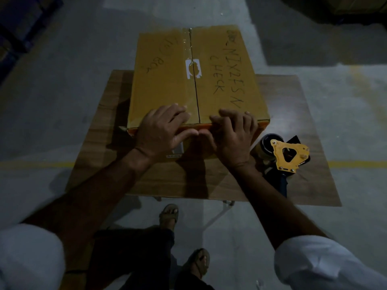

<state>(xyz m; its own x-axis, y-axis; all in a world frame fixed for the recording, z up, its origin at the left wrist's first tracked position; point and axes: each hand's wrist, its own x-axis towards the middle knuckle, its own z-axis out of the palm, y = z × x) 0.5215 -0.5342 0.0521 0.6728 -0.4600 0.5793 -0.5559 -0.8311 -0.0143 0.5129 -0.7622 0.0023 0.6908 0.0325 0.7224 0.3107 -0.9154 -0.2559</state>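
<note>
A closed brown cardboard box (222, 68) with handwritten black marker text stands on a small wooden table (293, 105). Clear tape runs along its centre seam, over a torn white label (193, 69). My left hand (161, 130) lies over the box's near top edge, left of the seam, fingers on the lid and thumb down the front face. My right hand (234, 132) lies over the same edge right of the seam, fingers bent over the corner. Both hands press the box; neither holds a separate thing.
A tape dispenser (287, 155) with a yellow plate and dark handle lies on the table to the right of my right hand. Grey concrete floor with a yellow line (37, 164) surrounds the table. My sandalled feet (169, 214) stand below the table's near edge.
</note>
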